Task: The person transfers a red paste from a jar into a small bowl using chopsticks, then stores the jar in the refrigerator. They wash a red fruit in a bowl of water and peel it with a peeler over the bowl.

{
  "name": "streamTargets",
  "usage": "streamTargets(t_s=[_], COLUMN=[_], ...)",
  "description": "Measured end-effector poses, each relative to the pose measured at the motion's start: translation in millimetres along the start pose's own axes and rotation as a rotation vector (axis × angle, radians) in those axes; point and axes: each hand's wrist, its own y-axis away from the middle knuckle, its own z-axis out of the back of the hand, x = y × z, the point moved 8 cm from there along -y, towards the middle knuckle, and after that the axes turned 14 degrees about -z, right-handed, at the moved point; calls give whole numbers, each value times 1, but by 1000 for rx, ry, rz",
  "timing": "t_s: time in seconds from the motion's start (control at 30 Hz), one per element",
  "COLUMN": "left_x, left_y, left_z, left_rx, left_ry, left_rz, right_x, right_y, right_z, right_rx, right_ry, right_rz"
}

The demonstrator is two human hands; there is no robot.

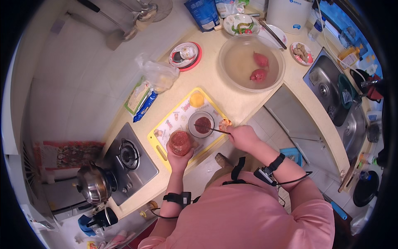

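My left hand [179,162] grips an open jar of red paste [180,142] over the lower left part of a yellow-rimmed cutting board [159,148]. To the right of the jar stands a clear bowl [192,132] with dark red paste [202,125] in it. My right hand [245,137] holds a thin dark utensil [221,131], perhaps chopsticks, whose far end reaches into that paste. A round, red-smeared piece, apparently the jar lid [225,124], lies at the board's right edge by my right hand. Near the board's top corner sits a round yellow object [196,99].
A large basin [239,65] of cloudy water holds two red items. Left of the board are a plastic bag [160,74] and a blue packet [145,106]. A gas hob [136,180] with a metal pot [93,183] is at lower left, a double sink [326,90] at right.
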Motion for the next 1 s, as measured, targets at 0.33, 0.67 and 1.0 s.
streamTargets(t_s=[0.33, 0.67, 1.0], left_x=[25, 30, 72], left_y=[14, 21, 43], left_z=[19, 26, 33], left_rx=[-165, -199, -67], left_ry=[130, 174, 153], left_rz=[23, -14, 35], right_x=[6, 5, -11], right_y=[6, 0, -13], right_z=[-2, -5, 7], right_rx=[78, 71, -2], right_ry=[142, 165, 38], right_rz=[-48, -49, -109])
